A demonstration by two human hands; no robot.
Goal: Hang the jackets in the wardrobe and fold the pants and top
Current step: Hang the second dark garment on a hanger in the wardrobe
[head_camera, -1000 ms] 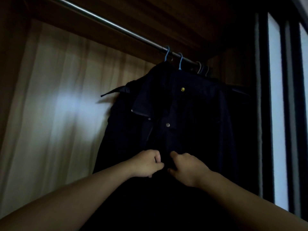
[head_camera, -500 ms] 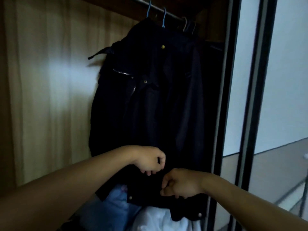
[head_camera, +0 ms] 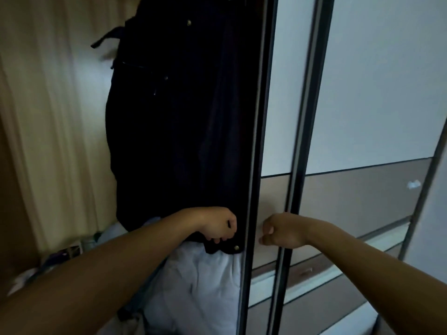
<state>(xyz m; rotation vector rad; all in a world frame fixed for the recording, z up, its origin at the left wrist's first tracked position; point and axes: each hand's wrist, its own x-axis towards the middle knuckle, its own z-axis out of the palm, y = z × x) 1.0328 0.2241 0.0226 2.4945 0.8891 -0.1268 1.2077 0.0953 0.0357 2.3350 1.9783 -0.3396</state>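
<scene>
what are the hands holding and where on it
The left hand curls at the dark jacket near its bottom hem, but a real grip cannot be told. The right hand is curled, holding nothing.

Dark jacket [head_camera: 183,117]; 2 curled hands [head_camera: 219,226] below

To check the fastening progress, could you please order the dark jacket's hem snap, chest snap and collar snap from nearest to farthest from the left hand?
1. Hem snap, just below and right of the left hand.
2. Chest snap, well above, on the dark jacket front.
3. Collar snap, highest, near the picture's top.
</scene>
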